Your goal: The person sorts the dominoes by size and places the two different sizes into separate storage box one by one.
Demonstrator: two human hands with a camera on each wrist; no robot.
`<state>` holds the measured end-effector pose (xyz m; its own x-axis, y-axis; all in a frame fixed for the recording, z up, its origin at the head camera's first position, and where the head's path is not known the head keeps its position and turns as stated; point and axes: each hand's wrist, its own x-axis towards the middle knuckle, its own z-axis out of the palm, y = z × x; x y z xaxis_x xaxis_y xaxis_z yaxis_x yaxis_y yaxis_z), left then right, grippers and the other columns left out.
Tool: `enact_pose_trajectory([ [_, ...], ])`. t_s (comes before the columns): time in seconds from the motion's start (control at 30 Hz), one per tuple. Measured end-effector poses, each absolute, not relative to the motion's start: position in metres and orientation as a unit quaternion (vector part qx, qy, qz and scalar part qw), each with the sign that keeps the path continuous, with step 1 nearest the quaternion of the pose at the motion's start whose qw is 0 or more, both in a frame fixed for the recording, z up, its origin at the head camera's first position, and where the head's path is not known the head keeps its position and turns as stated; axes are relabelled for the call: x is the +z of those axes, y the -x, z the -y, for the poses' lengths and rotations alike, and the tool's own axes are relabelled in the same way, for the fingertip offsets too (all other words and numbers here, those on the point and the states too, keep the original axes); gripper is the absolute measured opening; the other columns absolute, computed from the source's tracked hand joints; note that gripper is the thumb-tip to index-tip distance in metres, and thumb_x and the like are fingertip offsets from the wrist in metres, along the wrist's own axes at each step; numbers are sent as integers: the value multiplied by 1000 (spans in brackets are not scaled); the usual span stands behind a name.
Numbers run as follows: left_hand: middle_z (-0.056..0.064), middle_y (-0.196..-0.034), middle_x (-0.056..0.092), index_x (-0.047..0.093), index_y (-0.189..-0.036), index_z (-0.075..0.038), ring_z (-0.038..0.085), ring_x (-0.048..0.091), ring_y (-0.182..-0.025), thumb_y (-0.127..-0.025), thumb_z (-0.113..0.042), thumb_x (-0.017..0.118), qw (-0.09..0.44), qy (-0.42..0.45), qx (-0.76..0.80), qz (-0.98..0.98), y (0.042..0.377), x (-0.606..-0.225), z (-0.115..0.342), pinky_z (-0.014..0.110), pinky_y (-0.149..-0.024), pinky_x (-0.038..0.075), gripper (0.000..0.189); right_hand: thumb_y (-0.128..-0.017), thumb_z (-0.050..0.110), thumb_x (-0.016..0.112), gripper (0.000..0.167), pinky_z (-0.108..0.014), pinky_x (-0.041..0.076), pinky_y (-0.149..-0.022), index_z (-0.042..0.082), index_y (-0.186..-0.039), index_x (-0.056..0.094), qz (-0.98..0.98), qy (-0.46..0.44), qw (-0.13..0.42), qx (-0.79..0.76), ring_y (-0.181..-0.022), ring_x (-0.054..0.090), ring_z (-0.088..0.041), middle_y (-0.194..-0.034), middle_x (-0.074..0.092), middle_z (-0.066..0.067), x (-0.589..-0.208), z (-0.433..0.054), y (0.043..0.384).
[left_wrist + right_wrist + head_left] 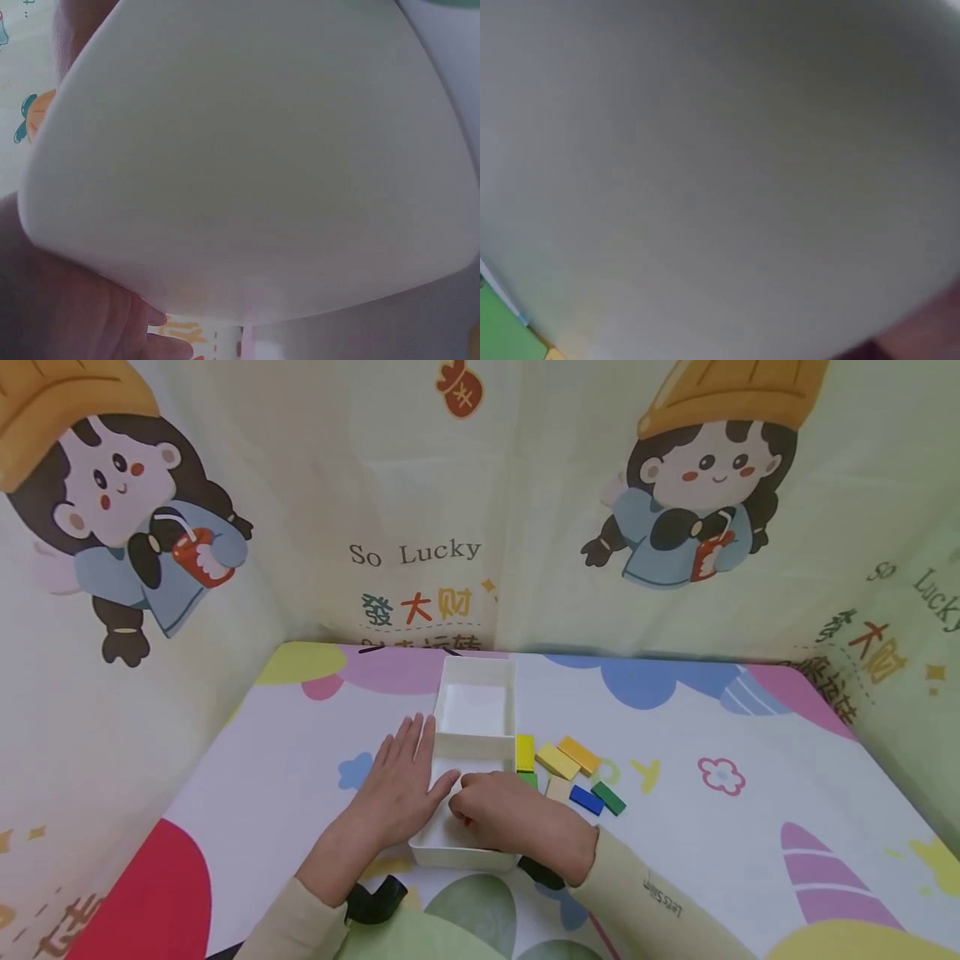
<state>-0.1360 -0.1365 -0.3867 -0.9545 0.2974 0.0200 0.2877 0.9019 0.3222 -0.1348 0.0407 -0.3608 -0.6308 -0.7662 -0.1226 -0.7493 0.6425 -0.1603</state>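
Note:
A white box (465,860) with two compartments stands lengthwise on the table before me. My left hand (397,785) lies along its left side, fingers straight and thumb reaching over the rim. In the left wrist view, the box's white wall (247,150) covers most of the left hand (67,315). Inside the near compartment is my right hand (498,810), its fingers curled over a small red block (468,822). Only a sliver of that block shows. Blurred white fills most of the right wrist view.
Right of the box lie several blocks: yellow (525,752), pale yellow (557,761), orange (579,755), beige (557,789), blue (587,799) and dark green (608,797). A green block (529,779) sits close against the box. Printed curtains (555,527) hang behind the table.

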Motion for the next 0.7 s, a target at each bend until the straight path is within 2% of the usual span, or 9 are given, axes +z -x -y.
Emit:
enact_pose_trajectory([
  [0.17, 23, -165, 10, 8, -158, 0, 40, 7, -154, -102, -52, 43, 18, -150, 169, -974, 134, -385, 138, 60, -122, 14, 84, -90, 15, 72, 5, -17, 37, -55, 17, -89, 76, -903, 418, 101, -24, -60, 45, -7, -73, 60, 5, -359, -38, 135],
  [0.3, 22, -165, 10, 7, -158, 0, 40, 7, -154, -102, -52, 43, 18, -146, 170, -974, 134, -385, 137, 59, -122, 14, 84, -86, 13, 76, 8, -18, 41, -60, 19, -83, 73, -893, 425, 146, -7, -64, 47, -8, -74, 60, 7, -355, -39, 136],
  [0.37, 22, -165, 10, 7, -158, -1, 40, 6, -154, -102, -52, 43, 20, -145, 170, -974, 135, -385, 137, 59, -122, 14, 85, -85, 12, 78, 10, -18, 45, -66, 21, -86, 74, -884, 431, 180, -5, -69, 50, -7, -78, 62, 9, -352, -40, 138],
  [0.5, 22, -165, 10, 7, -158, -1, 40, 6, -154, -101, -52, 44, 24, -146, 171, -974, 134, -385, 136, 60, -122, 13, 85, -82, 9, 79, 25, -19, 52, -78, 26, -100, 77, -871, 433, 234, -11, -78, 53, -5, -90, 66, 11, -347, -42, 139],
  [0.6, 22, -166, 10, 7, -158, -1, 40, 6, -154, -101, -52, 43, 24, -146, 173, -974, 134, -385, 136, 59, -123, 13, 85, -82, 8, 80, 30, -20, 53, -82, 28, -103, 78, -868, 429, 249, -9, -80, 54, -5, -94, 67, 11, -345, -43, 140],
  [0.7, 22, -166, 9, 7, -158, -1, 39, 5, -154, -101, -52, 43, 24, -143, 172, -974, 134, -385, 137, 59, -123, 13, 85, -82, 10, 80, 28, -19, 53, -83, 28, -102, 78, -868, 432, 244, 4, -79, 54, -6, -94, 66, 11, -343, -43, 139],
])
